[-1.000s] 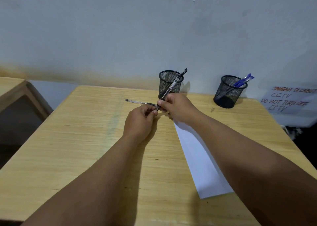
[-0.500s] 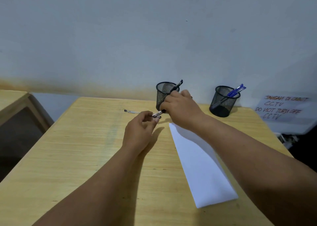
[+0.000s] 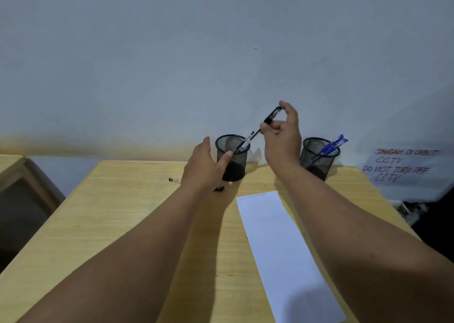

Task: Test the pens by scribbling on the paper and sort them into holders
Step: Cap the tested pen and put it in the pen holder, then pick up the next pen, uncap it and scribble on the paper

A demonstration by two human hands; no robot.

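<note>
Above the left mesh holder [image 3: 232, 157], the right hand [image 3: 282, 136] pinches a black pen [image 3: 260, 130]; the left hand [image 3: 205, 166] steadies the holder, fingers spread.

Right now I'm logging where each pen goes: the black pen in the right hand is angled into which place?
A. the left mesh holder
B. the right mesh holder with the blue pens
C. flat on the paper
A: the black pen, pinched in the right hand, slants tip-down into the left mesh holder.

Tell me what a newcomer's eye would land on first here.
The right hand lowering a black pen into the left black mesh holder, which the left hand steadies by its side. Then the blue pens in the right black mesh holder, and the white paper strip on the light wooden desk.
</note>
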